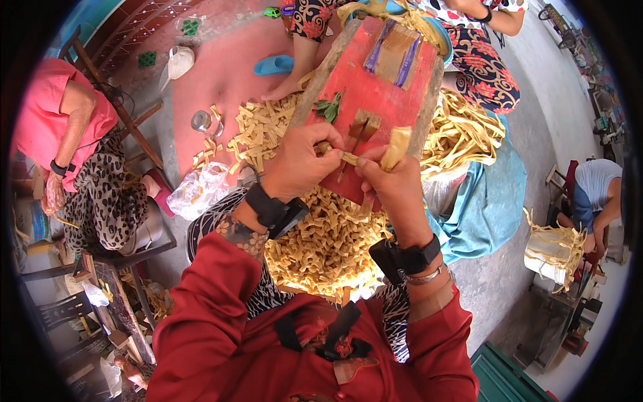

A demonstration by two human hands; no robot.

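My left hand (298, 161) and my right hand (395, 184) meet above the near end of a red board (348, 87). Between their pinched fingertips runs a pale yellow flat strip (350, 159), which looks like dried leaf. Its wider part (397, 146) stands up out of my right hand, and a tail hangs below that hand. Just beyond my fingers, a small slotted wooden block (364, 124) sits on the board. Under my hands lies a big heap of short folded yellow pieces (321, 248); what holds it is mostly hidden.
Green leaves (327, 107) and a purple-edged flat piece (394, 52) lie on the board. More cut pieces (264, 130) are on the floor at left, beside a plastic bag (201, 191). Long strips (465, 130) fill a container at right. Other people sit left, right and opposite.
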